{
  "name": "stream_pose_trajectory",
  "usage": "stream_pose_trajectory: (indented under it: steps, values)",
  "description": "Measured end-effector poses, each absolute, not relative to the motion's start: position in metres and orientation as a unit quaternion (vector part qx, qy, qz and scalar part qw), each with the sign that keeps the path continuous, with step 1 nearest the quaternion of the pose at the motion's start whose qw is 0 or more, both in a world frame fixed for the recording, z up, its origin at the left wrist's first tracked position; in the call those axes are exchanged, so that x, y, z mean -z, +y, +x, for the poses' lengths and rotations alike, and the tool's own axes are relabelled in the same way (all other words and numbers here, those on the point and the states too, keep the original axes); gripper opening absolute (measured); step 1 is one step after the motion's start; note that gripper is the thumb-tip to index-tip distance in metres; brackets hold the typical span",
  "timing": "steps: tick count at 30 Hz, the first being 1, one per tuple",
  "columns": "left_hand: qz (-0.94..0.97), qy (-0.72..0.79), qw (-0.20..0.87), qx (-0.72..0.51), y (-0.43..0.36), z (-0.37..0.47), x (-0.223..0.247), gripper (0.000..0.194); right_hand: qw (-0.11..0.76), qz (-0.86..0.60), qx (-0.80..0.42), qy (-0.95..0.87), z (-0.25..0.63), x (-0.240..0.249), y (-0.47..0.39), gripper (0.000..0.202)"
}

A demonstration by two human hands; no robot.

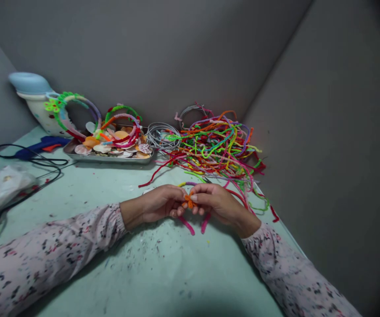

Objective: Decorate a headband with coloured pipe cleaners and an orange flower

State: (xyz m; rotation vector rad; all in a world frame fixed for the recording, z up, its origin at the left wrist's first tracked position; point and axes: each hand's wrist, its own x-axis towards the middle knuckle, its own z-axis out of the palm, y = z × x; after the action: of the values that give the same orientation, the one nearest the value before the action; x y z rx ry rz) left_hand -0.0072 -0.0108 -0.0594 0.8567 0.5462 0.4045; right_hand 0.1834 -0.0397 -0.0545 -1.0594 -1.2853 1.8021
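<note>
Between my two hands is a small orange pipe-cleaner flower [190,201], its loops bent outward from the middle. My left hand [163,202] pinches its left side with thumb and fingertips. On the other side, my right hand [218,203] has thumb and forefinger closed on it. Behind and under the hands lies a headband wrapped in pipe cleaner [187,226]. Its two pink ends stick out below my fingers, and a yellow and purple stretch shows above them. My hands hide most of the headband's sides.
A heap of coloured pipe cleaners [223,145] lies at the back right beside coiled wire [163,135]. A metal tray [111,160] holds shells and wrapped hoops. A blue-lidded bottle [41,103], a black cable [56,169] and a plastic bag [10,185] are at left.
</note>
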Motion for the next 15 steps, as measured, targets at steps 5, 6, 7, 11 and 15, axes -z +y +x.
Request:
stream_pose_trajectory:
  steps: [5,6,7,11,15]
  values:
    - [0.397,0.275,0.855,-0.188,-0.0107,-0.0072,0.0588,0.005,0.333,-0.417,-0.677,-0.507,0.1833,0.0531,-0.0402,0.014]
    - [0.395,0.276,0.857,-0.185,-0.0107,-0.0072,0.0588,0.004,0.333,-0.418,-0.676,-0.507,0.1831,0.0532,-0.0403,0.014]
    - [0.392,0.277,0.858,-0.182,-0.0109,-0.0071,0.0586,0.003,0.334,-0.419,-0.676,-0.506,0.1829,0.0535,-0.0403,0.013]
    - [0.388,0.294,0.855,-0.182,-0.0129,-0.0057,0.0563,0.004,0.341,-0.422,-0.676,-0.5,0.1825,0.055,-0.0397,0.011]
    - [0.414,0.308,0.829,-0.216,-0.0159,-0.0026,0.0538,0.007,0.359,-0.427,-0.675,-0.483,0.1809,0.0525,-0.0393,0.01]
